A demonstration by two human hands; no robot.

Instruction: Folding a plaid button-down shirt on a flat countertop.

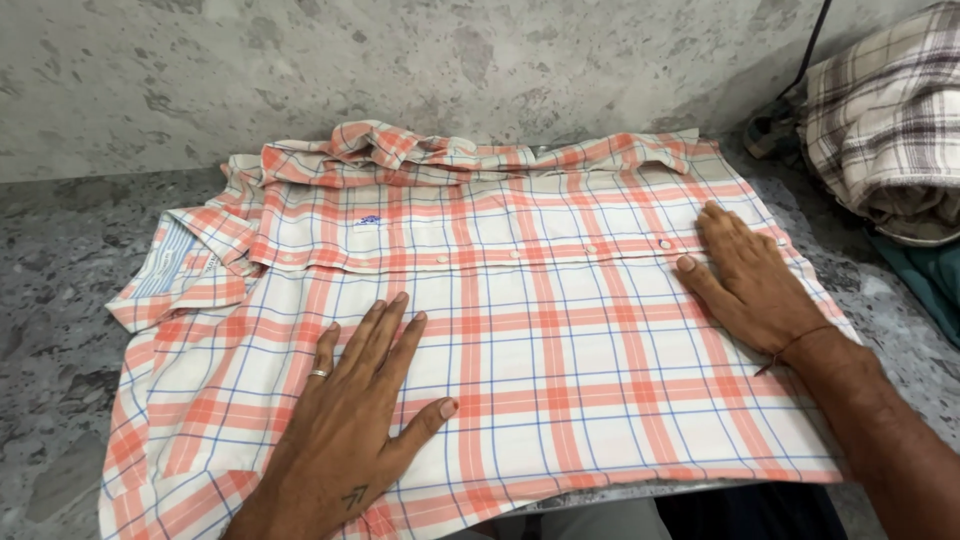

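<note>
Left hand flat, fingers spread, gripping nothing, pressing shirt lower left | shirt spread on stone counter, collar at left | right hand flat, open on shirt's right end | risk: rumpled sleeve along far edge may crease; overhanging near edge may slip off.

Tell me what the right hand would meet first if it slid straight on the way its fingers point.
The right hand, flat on the orange-and-white plaid cotton shirt, points up-left. It would likely cross the buttoned placket first, then reach the rumpled collar fold.
</note>
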